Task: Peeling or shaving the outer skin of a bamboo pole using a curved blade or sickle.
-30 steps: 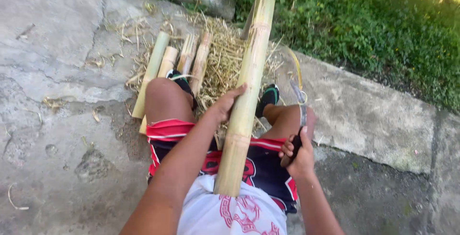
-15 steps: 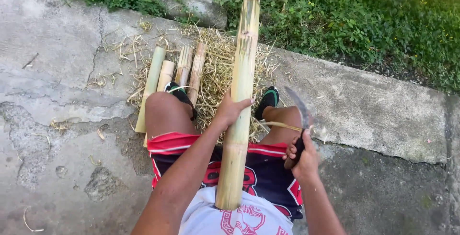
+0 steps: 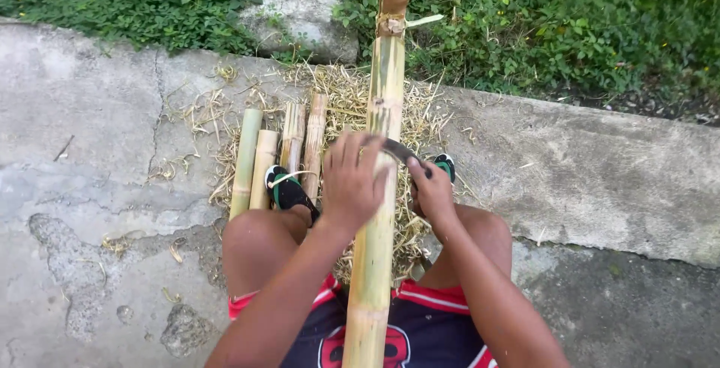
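Note:
A long green-yellow bamboo pole (image 3: 379,263) runs from my lap up and away between my knees. My left hand (image 3: 351,180) wraps over the pole about midway. My right hand (image 3: 433,192) grips the handle of a curved dark knife (image 3: 401,150), whose blade lies against the right side of the pole just above my left hand. I sit on concrete with bent knees, in dark and red shorts.
Several cut bamboo pieces (image 3: 279,154) lie on a pile of straw-like shavings (image 3: 349,98) by my left foot, which wears a green and black sandal (image 3: 287,190). Cracked concrete (image 3: 90,150) spreads left; a rock (image 3: 304,19) and green plants (image 3: 562,23) lie beyond.
My left hand slid up the pole. My right hand brought the knife from beside my right leg over to the pole, so the blade now rests on it.

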